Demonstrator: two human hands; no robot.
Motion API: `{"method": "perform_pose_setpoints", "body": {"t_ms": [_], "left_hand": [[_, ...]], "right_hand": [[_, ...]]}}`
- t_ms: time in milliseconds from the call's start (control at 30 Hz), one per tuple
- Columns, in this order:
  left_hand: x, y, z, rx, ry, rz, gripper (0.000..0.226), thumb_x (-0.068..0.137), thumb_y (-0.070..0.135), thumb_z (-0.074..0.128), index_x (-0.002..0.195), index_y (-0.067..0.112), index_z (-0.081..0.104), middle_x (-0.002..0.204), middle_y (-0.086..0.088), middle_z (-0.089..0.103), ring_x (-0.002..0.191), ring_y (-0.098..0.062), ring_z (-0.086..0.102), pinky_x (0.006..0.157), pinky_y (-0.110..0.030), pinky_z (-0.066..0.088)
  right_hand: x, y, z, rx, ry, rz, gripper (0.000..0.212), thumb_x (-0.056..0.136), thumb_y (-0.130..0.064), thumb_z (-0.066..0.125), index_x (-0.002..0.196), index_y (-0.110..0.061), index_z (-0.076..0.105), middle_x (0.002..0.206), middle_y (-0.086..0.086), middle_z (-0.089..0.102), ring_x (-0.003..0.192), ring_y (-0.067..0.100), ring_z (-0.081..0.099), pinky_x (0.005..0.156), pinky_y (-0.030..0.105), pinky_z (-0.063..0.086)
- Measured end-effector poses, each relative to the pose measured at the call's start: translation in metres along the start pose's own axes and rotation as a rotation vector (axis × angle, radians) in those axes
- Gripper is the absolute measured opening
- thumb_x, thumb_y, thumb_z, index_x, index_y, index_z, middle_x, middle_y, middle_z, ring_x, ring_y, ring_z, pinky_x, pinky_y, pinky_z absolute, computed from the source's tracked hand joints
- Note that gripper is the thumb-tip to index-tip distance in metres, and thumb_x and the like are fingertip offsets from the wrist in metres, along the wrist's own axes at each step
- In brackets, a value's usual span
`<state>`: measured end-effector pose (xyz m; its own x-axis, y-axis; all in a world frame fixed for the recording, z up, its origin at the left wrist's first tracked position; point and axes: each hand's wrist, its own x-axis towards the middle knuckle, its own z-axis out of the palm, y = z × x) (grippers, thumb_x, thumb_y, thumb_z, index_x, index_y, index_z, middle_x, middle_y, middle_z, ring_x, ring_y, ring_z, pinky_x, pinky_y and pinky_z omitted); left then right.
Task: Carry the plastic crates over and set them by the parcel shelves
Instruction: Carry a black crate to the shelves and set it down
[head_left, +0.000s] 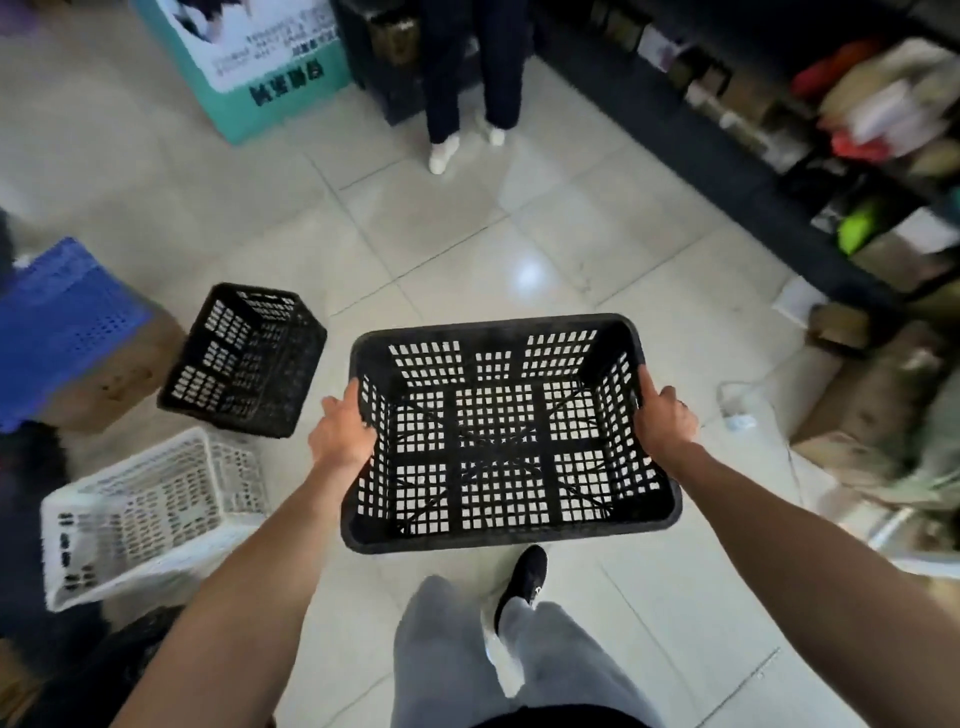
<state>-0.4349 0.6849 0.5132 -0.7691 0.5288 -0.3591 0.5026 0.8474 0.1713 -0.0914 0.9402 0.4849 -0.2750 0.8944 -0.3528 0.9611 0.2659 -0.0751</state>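
I hold an empty black plastic crate (501, 538) level in front of me, above the tiled floor. My left hand (340, 434) grips its left rim and my right hand (665, 421) grips its right rim. A second black crate (244, 358) stands on the floor to the left, tilted. A white crate (140, 514) lies on the floor at the near left. Dark parcel shelves (779, 171) packed with parcels run along the right side.
A person in dark trousers and white shoes (467, 104) stands ahead by a dark cabinet. A teal box (249, 67) sits at the far left. A blue crate (57, 322) rests on cardboard boxes at left. Boxes and bags (872, 415) crowd the right floor.
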Motion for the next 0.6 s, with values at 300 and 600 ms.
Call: {"method": "perform_pose_setpoints", "body": {"t_ms": [300, 600], "left_hand": [[0.121, 0.195, -0.008, 0.088, -0.046, 0.287, 0.077, 0.089, 0.013, 0.062, 0.154, 0.030, 0.025, 0.124, -0.013, 0.050, 0.077, -0.027, 0.062, 0.066, -0.036, 0.051], [0.250, 0.421, -0.023, 0.175, -0.079, 0.604, 0.076, 0.088, 0.009, 0.058, 0.153, 0.032, 0.027, 0.126, -0.014, 0.050, 0.083, -0.032, 0.067, 0.077, -0.041, 0.057]], "right_hand": [[0.063, 0.095, -0.044, 0.130, 0.079, 0.251, 0.079, 0.093, -0.003, 0.054, 0.155, -0.029, 0.013, 0.113, 0.021, 0.056, 0.082, 0.033, 0.062, 0.070, 0.042, 0.053], [0.155, 0.157, -0.088, 0.253, 0.150, 0.547, 0.077, 0.093, 0.000, 0.047, 0.155, -0.029, 0.012, 0.116, 0.024, 0.055, 0.087, 0.032, 0.061, 0.080, 0.047, 0.056]]}}
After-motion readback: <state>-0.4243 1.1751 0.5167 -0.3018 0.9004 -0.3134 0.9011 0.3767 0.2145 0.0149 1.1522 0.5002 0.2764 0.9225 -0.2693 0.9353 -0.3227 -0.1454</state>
